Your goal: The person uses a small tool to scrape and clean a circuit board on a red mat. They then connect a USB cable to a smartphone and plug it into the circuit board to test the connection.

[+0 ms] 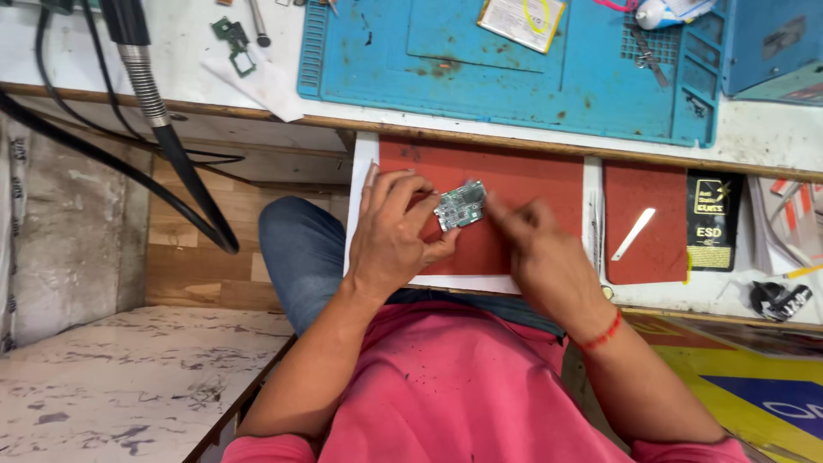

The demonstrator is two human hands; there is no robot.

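The left hand (390, 236) pinches a small green circuit board (460, 206) by its left edge, thumb beneath and fingers curled over the top, holding it just above the red mat (514, 184) on the pull-out shelf under the bench (771, 129); the right hand (536, 244) comes in from the right with its fingertips at the board's right edge, blurred, so I cannot tell whether it is closed on a tool, on the board itself, or on nothing. The grip looks thin (only one edge is held), so a push from the right hand could plausibly twist the board out of the pinch and drop it onto the mat or off the shelf's front edge towards the lap; bare fingers on the populated face may also smear or stress small parts, and static is a fair worry. A white plastic pry tool (634, 233) lies well apart on the second red mat (651, 257) to the right, beside a black packet (713, 219); a careless elbow could sweep either off. The blue work mat (514, 77) lies on the bench above, and the dark hose (171, 146) hangs at the left, clear of both hands.
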